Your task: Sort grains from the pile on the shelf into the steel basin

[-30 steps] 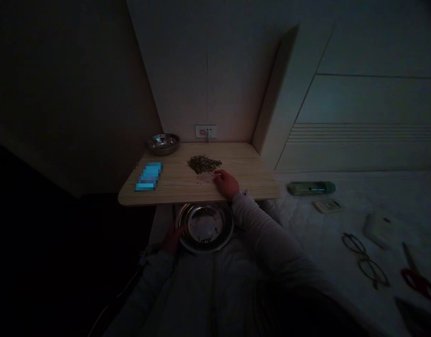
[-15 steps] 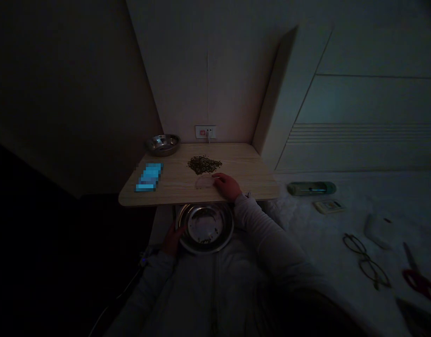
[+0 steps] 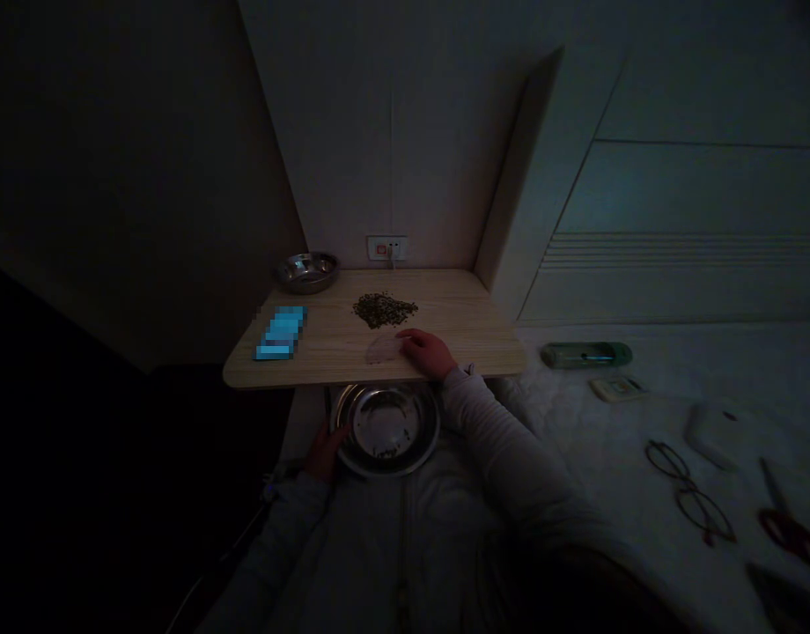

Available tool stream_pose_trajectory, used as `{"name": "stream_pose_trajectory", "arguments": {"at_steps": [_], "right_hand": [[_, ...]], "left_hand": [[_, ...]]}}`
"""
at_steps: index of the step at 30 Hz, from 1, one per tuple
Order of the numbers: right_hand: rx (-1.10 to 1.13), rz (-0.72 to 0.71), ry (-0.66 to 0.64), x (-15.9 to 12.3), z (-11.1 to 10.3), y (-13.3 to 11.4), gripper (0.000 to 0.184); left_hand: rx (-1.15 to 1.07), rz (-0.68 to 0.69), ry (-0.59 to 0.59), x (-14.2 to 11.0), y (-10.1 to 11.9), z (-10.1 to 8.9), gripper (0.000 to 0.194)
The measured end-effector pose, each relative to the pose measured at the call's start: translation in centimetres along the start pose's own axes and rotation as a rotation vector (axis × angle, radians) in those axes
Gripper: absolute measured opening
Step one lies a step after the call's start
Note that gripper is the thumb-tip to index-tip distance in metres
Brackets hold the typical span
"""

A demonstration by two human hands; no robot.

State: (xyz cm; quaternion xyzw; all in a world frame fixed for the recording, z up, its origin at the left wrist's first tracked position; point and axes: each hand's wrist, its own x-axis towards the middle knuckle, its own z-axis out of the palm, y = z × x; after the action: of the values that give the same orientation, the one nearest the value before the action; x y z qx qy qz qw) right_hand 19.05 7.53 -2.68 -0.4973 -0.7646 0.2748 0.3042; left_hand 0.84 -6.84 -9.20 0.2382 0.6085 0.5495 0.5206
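My left hand is closed on the left rim of a round steel basin, held just under the table's front edge. A few small dark bits lie on the basin's floor. On the wooden table, my right hand pinches the right end of a thin, clear, rounded plastic piece. That piece rests on or close to the tabletop; I cannot tell which. Just behind it spreads a loose pile of small dark seed-like grains.
A steel bowl stands at the table's back left, with a lit phone in front. Behind is a wall socket with a plug. On the white bed at right lie a green-ended bottle, eyeglasses and red-handled scissors.
My right hand and the clear plastic piece have shifted very slightly. The basin, my left hand and the grain pile look the same.
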Motion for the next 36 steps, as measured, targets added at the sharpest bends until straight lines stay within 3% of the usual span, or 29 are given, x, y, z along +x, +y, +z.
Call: {"name": "stream_pose_trajectory", "arguments": {"at_steps": [7, 17, 29, 36], "right_hand": [[0.012, -0.013, -0.014, -0.1, -0.1, 0.1, 0.028], [0.195, -0.034, 0.0, -0.2, -0.2, 0.3, 0.028], [0.138, -0.022, 0.003, -1.0, -0.2, -0.1, 0.026], [0.125, -0.018, -0.012, -1.1, -0.4, -0.3, 0.026]], "left_hand": [[0.008, 0.025, -0.038, -0.6, 1.0, 0.3, 0.03], [0.026, 0.02, -0.073, 0.1, 0.4, -0.2, 0.035], [0.0, 0.003, -0.047, -0.7, 1.2, 0.2, 0.037], [0.005, 0.016, -0.058, -0.1, 0.5, 0.1, 0.034]]}}
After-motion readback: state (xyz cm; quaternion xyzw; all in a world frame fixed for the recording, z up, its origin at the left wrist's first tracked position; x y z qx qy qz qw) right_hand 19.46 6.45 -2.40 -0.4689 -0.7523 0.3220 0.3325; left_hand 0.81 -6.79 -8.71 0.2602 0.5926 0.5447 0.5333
